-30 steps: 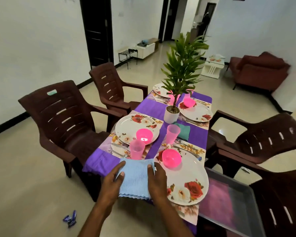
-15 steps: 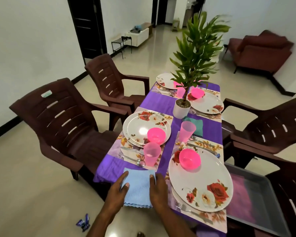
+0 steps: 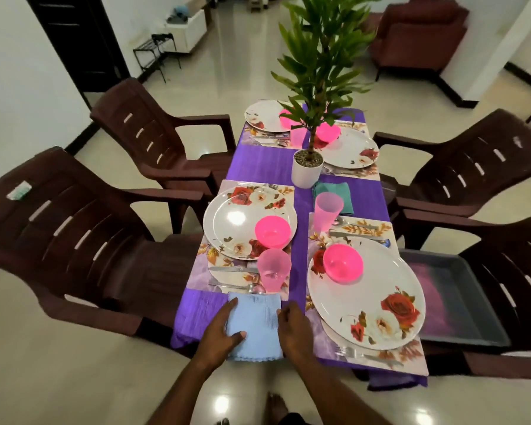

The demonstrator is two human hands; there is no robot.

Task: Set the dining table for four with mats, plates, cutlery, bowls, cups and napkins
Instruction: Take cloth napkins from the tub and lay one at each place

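A light blue napkin lies folded on the purple tablecloth at the near table edge. My left hand rests on its left side, thumb on top. My right hand touches its right edge with fingers loosely curled. Just beyond the napkin are a pink cup, a knife and spoon, and a floral plate carrying a pink bowl. The near right setting has a floral plate, a pink bowl, a pink cup and a green napkin.
A potted plant stands mid-table. Two more place settings lie at the far end. Brown plastic chairs flank both sides; the near right one holds a grey tray. A sofa chair stands far right.
The view has tilted down and closer to the table. Both hands stay at the blue napkin, which now lies flat against the near left mat's edge.
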